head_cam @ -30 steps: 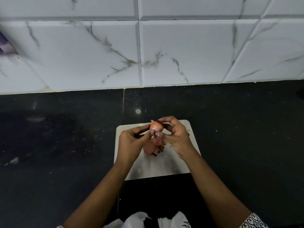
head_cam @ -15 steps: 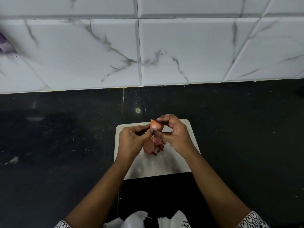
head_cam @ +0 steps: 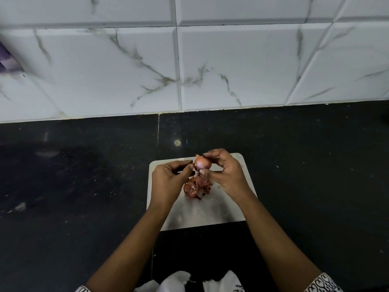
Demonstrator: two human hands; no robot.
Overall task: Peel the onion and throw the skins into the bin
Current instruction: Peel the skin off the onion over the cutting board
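A small reddish onion is held above a white cutting board. My right hand pinches it between thumb and fingers. To its left, my left hand has its fingers curled, with the fingertips at the onion's left side. Whether they pinch a strip of skin is too small to tell. A heap of reddish-brown peeled skins lies on the board just below the onion. No bin is in view.
The board sits on a black stone counter in front of a white marble-tiled wall. A purple object shows at the far left edge. White cloth hangs at the bottom edge.
The hands and the onion have stayed in nearly the same place. My left fingertips have drawn slightly to the left of the onion.
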